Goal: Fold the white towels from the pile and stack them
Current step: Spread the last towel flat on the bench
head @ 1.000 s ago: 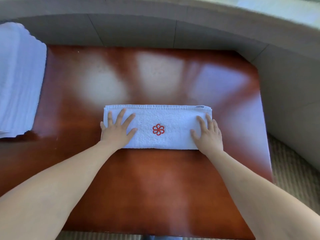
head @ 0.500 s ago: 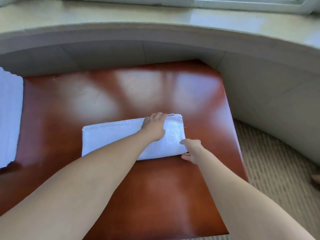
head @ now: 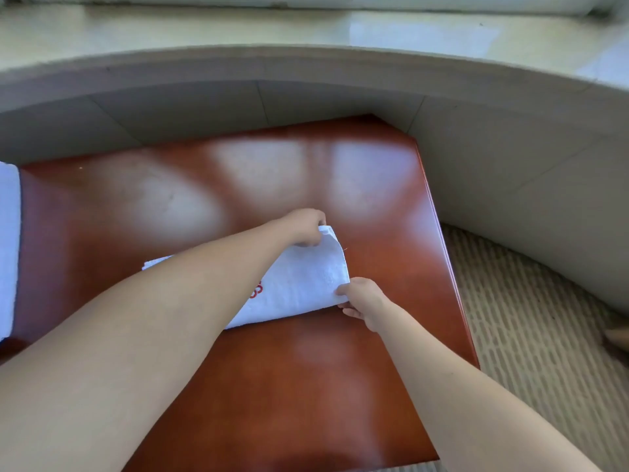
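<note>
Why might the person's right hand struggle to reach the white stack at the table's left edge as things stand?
Probably it cannot reach easily: the right hand pinches the towel at its near right corner, the left forearm crosses between, and the stack lies at the table's far left edge.

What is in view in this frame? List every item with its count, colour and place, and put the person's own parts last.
towel being folded: one, white with a red emblem partly hidden by the left forearm, middle of the table, right end lifted.
stacked towels: count unclear, white, left edge of the table, cut off by the frame.
table: one, glossy reddish-brown.
ledge: one, grey, curving behind and to the right of the table.
floor: beige, ribbed pattern, right of the table.
left hand: one, pinches the towel's far right corner.
right hand: one, pinches the towel's near right corner.
</note>
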Demonstrator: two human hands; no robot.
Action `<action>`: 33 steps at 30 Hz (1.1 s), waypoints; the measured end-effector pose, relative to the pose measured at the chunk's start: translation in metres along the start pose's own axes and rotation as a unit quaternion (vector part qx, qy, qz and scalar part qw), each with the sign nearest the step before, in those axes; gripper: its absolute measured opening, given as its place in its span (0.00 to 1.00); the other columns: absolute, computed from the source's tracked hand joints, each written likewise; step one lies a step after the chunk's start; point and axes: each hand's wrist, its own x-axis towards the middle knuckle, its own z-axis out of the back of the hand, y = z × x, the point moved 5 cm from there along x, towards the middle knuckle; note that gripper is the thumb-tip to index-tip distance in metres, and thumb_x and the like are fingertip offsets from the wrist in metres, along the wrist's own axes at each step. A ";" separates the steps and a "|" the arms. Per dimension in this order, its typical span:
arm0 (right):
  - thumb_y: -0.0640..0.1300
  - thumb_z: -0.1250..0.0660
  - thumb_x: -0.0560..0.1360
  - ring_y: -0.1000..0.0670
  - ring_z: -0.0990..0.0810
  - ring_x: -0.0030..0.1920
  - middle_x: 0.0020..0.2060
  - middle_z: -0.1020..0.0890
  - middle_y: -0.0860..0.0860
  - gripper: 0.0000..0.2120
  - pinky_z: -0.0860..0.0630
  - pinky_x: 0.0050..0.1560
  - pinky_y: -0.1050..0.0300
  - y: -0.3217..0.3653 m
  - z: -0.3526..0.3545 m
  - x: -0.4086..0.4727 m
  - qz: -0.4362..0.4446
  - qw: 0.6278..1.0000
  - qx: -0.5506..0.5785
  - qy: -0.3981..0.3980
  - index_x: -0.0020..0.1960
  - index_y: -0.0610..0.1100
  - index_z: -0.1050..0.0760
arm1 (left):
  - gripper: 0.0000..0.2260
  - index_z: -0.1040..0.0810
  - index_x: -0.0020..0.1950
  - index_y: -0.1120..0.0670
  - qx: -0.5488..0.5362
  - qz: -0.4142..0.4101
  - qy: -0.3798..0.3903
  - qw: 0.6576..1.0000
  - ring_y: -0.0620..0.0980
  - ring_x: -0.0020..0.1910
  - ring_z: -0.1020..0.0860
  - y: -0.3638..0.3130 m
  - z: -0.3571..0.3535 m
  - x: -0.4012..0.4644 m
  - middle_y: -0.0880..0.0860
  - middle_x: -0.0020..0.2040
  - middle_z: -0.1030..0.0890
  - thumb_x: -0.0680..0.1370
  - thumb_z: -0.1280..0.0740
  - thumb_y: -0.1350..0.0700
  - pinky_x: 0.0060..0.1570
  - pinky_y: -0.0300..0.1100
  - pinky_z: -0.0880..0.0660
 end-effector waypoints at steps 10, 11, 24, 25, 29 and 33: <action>0.43 0.33 0.70 0.50 0.25 0.32 0.32 0.21 0.53 0.03 0.31 0.34 0.58 0.118 -0.028 -0.087 0.264 0.936 -0.204 -0.108 0.44 0.48 0.24 | 0.07 0.22 0.46 0.52 -0.113 0.021 -0.164 0.980 0.54 0.42 0.24 0.080 0.097 -0.125 0.50 0.43 0.20 0.73 0.37 0.62 0.34 0.42 0.35; 0.44 0.34 0.70 0.50 0.24 0.32 0.32 0.21 0.53 0.03 0.32 0.33 0.59 0.131 -0.040 -0.101 0.285 0.926 -0.220 -0.113 0.44 0.49 0.24 | 0.07 0.22 0.44 0.51 -0.128 0.035 -0.175 0.976 0.54 0.42 0.23 0.094 0.104 -0.142 0.49 0.43 0.20 0.72 0.36 0.62 0.35 0.42 0.33; 0.47 0.33 0.68 0.53 0.15 0.32 0.35 0.16 0.54 0.06 0.16 0.44 0.47 0.164 -0.273 -0.316 0.506 0.833 -0.220 -0.044 0.45 0.50 0.24 | 0.10 0.22 0.47 0.49 -0.291 0.061 -0.380 0.876 0.49 0.41 0.21 0.286 0.110 -0.442 0.47 0.44 0.18 0.72 0.26 0.61 0.42 0.43 0.26; 0.46 0.33 0.68 0.54 0.15 0.32 0.36 0.15 0.53 0.06 0.16 0.44 0.47 0.160 -0.292 -0.333 0.520 0.824 -0.220 -0.040 0.45 0.50 0.24 | 0.10 0.21 0.48 0.49 -0.301 0.057 -0.390 0.868 0.48 0.41 0.21 0.300 0.105 -0.466 0.47 0.44 0.18 0.73 0.26 0.61 0.42 0.43 0.26; 0.46 0.32 0.69 0.52 0.15 0.31 0.39 0.15 0.52 0.06 0.17 0.42 0.46 0.143 -0.366 -0.391 0.563 0.793 -0.230 -0.029 0.46 0.50 0.23 | 0.08 0.20 0.43 0.49 -0.332 0.048 -0.409 0.849 0.47 0.38 0.24 0.357 0.083 -0.554 0.48 0.39 0.20 0.73 0.25 0.61 0.40 0.41 0.29; 0.45 0.31 0.68 0.49 0.15 0.30 0.40 0.15 0.48 0.06 0.17 0.41 0.43 0.123 -0.438 -0.430 0.578 0.787 -0.216 0.001 0.45 0.49 0.22 | 0.06 0.20 0.45 0.56 -0.336 0.061 -0.435 0.833 0.46 0.37 0.29 0.412 0.062 -0.631 0.47 0.37 0.24 0.75 0.25 0.57 0.39 0.41 0.35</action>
